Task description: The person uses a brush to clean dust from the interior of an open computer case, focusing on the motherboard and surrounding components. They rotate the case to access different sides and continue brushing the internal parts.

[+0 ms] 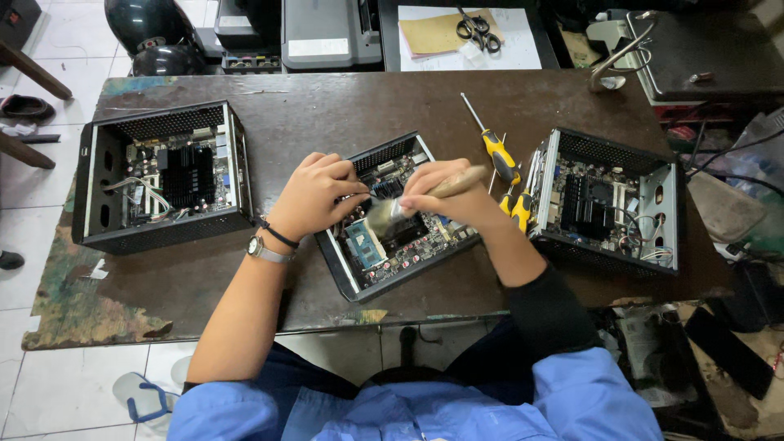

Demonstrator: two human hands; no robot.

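An open small computer case (pixel 377 272) with a circuit board lies at the middle of the worn brown table (pixel 327 106). My right hand (pixel 451 196) is closed around the wooden handle of a paintbrush (pixel 384 214), whose bristles rest on the board. My left hand (pixel 314 196) rests on the case's left rim with fingers curled, steadying it. A watch and a black band sit on that wrist.
Two more open cases stand on the table, one at the left (pixel 163 175) and one at the right (pixel 608 200). Yellow-handled screwdrivers (pixel 498 155) lie between the middle and right cases. Scissors (pixel 478 28) lie on paper beyond the table. Clutter and cables fill the right side.
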